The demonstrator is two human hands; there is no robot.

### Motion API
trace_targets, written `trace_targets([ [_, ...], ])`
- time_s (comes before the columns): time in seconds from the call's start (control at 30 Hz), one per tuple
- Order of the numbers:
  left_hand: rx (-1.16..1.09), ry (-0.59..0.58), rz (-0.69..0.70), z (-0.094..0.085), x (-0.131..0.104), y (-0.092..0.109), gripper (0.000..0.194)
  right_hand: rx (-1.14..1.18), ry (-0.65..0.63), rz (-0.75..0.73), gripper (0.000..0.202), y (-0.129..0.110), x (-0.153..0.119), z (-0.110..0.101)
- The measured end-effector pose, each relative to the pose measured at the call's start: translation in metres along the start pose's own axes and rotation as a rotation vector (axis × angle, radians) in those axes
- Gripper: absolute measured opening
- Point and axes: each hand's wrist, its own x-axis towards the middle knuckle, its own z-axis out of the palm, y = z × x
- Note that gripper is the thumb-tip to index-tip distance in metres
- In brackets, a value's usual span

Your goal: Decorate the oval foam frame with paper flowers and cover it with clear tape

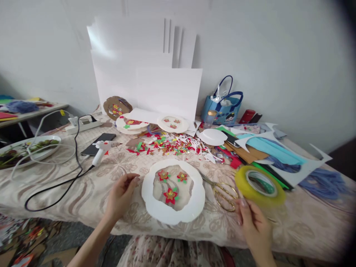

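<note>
A white paper ring with a wavy edge [174, 218] lies flat in front of me. Clear film seems to span its opening, with three red flowers [170, 195] and green leaves on it. My left hand [122, 194] is just beyond the ring's left rim, its fingers curled toward the thumb and nothing visible in them. To the right, my right hand [254, 224] has its thumb and fingertips closed at the handle of gold-handled scissors [224, 196]; the blades point toward the ring's rim. A large roll of yellow tape [240, 181] lies right beside that hand.
A white glue gun [101, 152] rests by a dark phone [93, 148], its black cord looping left. Paper scraps [178, 144] cover the middle back. Finished-looking decorated plates [172, 129], a blue bag [222, 111], coloured sheets [275, 148] and a fruit plate [52, 152] stand around.
</note>
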Motion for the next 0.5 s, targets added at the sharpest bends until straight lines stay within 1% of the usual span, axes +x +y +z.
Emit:
trace_targets([
  [0.1, -0.065, 0.055, -0.018, 0.0, -0.001, 0.001, 0.032, 0.167, -0.016, 0.131, 0.035, -0.002, -0.002, 0.0],
  [0.17, -0.08, 0.072, -0.021, 0.0, -0.002, 0.003, 0.032, 0.185, -0.02, 0.151, 0.035, -0.005, -0.003, 0.003],
  [0.27, -0.062, 0.094, -0.016, -0.001, -0.006, 0.005, 0.033, 0.161, 0.006, 0.14, 0.036, -0.006, -0.004, 0.005],
  [0.37, -0.009, 0.118, 0.024, 0.0, -0.011, 0.005, 0.034, 0.127, 0.022, 0.114, 0.038, -0.003, -0.004, 0.004],
  [0.43, 0.041, 0.164, 0.067, 0.001, -0.015, 0.004, 0.033, 0.095, 0.012, 0.1, 0.038, -0.001, -0.003, 0.003],
  [0.5, 0.094, 0.237, 0.121, 0.002, -0.018, 0.003, 0.032, 0.046, -0.017, 0.062, 0.038, 0.002, -0.003, 0.002],
])
